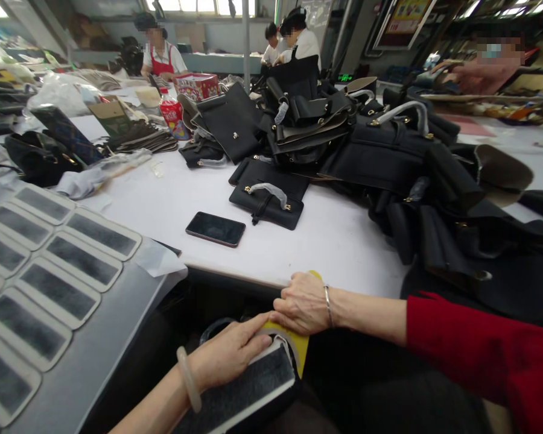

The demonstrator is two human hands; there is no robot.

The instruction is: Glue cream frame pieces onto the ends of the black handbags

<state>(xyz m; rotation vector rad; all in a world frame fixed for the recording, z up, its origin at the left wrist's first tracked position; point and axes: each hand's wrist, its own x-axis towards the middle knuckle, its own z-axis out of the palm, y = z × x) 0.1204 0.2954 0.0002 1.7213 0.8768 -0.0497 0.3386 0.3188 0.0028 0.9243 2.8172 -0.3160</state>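
Over my lap lies a black bag piece (248,392) with a dark rectangular panel and a pale border on top. My left hand (233,355), with a pale bangle at the wrist, holds its upper edge, thumb and fingers reaching across the corner. A thin yellow sheet (302,349) curves around the end of the piece. My right hand (301,304) is closed on this sheet, its fingers curled and touching the left fingertips. What lies beneath the right fingers is hidden.
A grey board (113,337) at left carries rows of pale-bordered dark panels (61,289). On the white table (163,187) are a phone (215,229), a small black bag (271,196) and a heap of black bags (380,150). A red bottle (172,114) stands behind. Several people work farther back.
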